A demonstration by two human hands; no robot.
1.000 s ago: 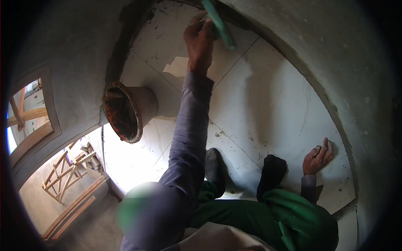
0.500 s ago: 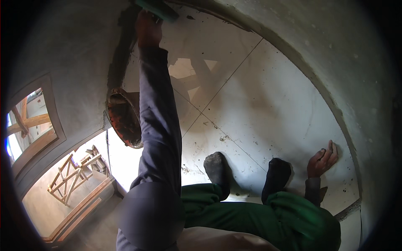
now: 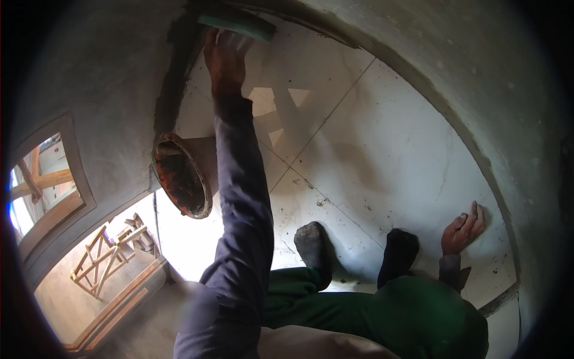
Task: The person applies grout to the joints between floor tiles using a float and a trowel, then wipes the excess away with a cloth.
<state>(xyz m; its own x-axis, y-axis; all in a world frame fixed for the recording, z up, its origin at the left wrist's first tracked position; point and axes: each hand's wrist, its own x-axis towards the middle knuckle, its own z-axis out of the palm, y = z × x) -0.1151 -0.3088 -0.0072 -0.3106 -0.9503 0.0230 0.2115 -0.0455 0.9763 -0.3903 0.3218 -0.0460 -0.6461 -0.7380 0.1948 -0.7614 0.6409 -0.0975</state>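
At the far end of the floor, my left hand [image 3: 227, 63] grips a long green float [image 3: 239, 27], its fingers on the near edge. The tool lies near the corner where the dark wall strip meets the floor; its underside and the handle are hidden. Close to my left forearm, a worn bucket [image 3: 202, 152] with orange-brown stains inside lies tipped against the left wall. On the right, my right hand [image 3: 464, 230] rests on the pale floor tiles [image 3: 412, 149] by the wall, fingers apart and holding nothing.
My dark-socked feet [image 3: 312, 248] are on the tiles, below green trousers. A plastered wall [image 3: 508, 90] curves around the right and far side. To the left are a window frame [image 3: 57, 179] and, through an opening, a wooden trestle [image 3: 101, 263]. Crumbs of debris dot the floor.
My left hand and the green float have shifted slightly right and nearer, and more of the float shows. The forearm has moved right, uncovering more of the bucket. My right hand stays put.
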